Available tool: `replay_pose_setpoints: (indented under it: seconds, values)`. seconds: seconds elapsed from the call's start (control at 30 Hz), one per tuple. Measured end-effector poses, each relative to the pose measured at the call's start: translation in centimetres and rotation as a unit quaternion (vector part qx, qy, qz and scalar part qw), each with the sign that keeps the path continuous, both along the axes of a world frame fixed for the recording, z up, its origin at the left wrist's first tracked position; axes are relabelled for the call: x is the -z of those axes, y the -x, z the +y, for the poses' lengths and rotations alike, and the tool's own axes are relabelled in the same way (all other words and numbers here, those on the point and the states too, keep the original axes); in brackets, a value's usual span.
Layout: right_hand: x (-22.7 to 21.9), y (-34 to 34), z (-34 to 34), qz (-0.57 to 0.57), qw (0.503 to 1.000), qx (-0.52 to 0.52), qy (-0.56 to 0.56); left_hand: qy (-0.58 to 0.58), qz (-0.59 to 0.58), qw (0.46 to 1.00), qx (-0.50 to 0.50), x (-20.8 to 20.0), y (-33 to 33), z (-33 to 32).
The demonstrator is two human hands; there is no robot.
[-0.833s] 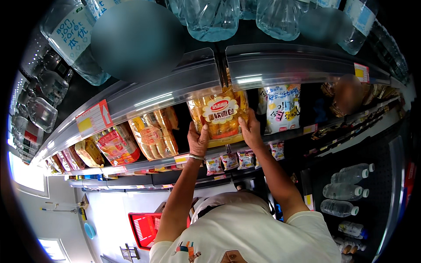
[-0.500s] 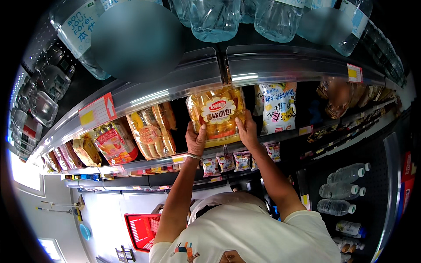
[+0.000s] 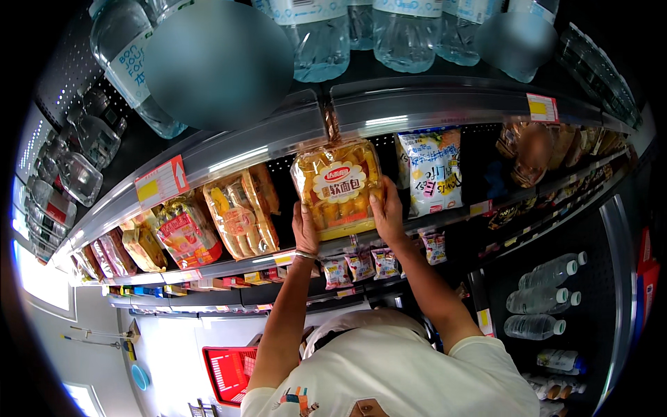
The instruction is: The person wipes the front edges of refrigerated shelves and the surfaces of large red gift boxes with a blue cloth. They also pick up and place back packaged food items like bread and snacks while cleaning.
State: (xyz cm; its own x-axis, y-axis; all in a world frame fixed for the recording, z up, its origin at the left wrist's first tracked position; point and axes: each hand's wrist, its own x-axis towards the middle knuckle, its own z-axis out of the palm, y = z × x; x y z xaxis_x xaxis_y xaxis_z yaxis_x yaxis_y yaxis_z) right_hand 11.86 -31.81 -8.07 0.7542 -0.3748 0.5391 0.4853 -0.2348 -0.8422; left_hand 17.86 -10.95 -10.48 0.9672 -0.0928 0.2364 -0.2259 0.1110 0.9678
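A yellow, see-through bag of bread rolls (image 3: 338, 194) stands upright at the shelf's front, with a scalloped label facing me. My left hand (image 3: 306, 228) is closed on its left lower edge, thumb in front. On the opposite side my right hand (image 3: 388, 212) grips the right edge, fingers partly hidden behind the bag. To its left on the same shelf leans a clear bag of bread (image 3: 240, 214). A white and blue snack bag (image 3: 430, 172) stands to its right.
Big water bottles (image 3: 316, 42) line the shelf above, behind a clear front rail (image 3: 431, 104). Small pink packets (image 3: 360, 265) hang or stand below the bread shelf. Down at the left, a red shopping basket (image 3: 228, 372) sits near the floor. More bottles (image 3: 535, 325) lie at the right.
The view has shifted slightly. Both hands still hold the bag of bread rolls, which now sits a little lower and further left in the picture, slightly tilted.
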Motion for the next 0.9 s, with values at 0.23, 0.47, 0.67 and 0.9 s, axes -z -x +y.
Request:
replay_pose_setpoints:
  seconds: [0.23,0.47,0.67,0.9]
  values:
    - [-2.4,5.7,-1.1,-0.037,0.981,0.104,0.162,-0.147,-0.222,0.95,-0.161,-4.1,3.5,-0.8]
    - [-4.0,9.5,-7.3,-0.032,0.98,0.18,0.083,-0.492,-0.383,0.769,-0.142,-6.5,4.5,-5.0]
    - [-2.7,10.6,-15.5,0.014,0.955,0.289,0.066,-0.566,-0.339,0.742,-0.116,-6.6,3.1,-6.8]
    - [1.5,10.2,-26.7,0.058,0.859,0.456,0.227,-0.601,-0.32,0.718,-0.14,-5.8,2.8,-7.6]
